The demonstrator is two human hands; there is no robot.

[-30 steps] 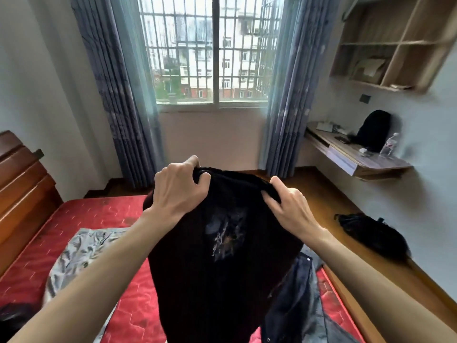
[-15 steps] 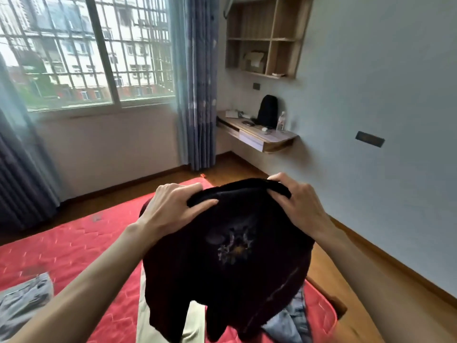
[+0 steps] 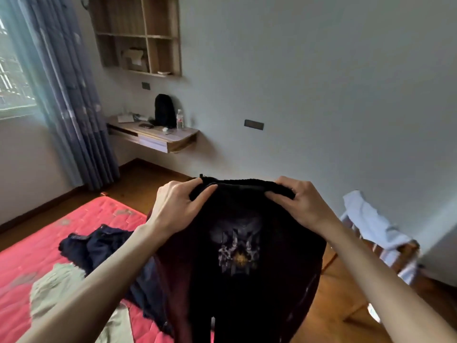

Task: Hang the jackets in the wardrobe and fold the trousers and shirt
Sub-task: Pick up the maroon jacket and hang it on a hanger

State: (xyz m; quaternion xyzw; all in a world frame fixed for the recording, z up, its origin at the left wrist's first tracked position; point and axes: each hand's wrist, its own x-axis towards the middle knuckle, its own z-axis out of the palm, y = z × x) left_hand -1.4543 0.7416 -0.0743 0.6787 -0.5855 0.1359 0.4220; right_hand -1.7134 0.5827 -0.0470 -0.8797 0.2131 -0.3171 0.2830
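Observation:
I hold a black jacket [image 3: 244, 280] with a pale emblem on its back up in front of me by its collar. My left hand [image 3: 179, 206] grips the collar's left end, and my right hand [image 3: 298, 203] grips its right end. The jacket hangs down past the frame's lower edge. On the red mattress [image 3: 32, 253] at the lower left lie a dark blue garment [image 3: 99, 248] and a beige garment [image 3: 59, 285]. No wardrobe is in view.
A wooden chair [image 3: 395, 253] with a white garment [image 3: 368, 219] draped on it stands at the right by the wall. A wall desk [image 3: 158, 138] with a black bag and a bottle, open shelves and a blue curtain [image 3: 71, 95] are at the back left. The floor is wood.
My view has swung to the right, from the window towards the plain wall; the chair has come into sight. Both hands keep their grip on the jacket's collar.

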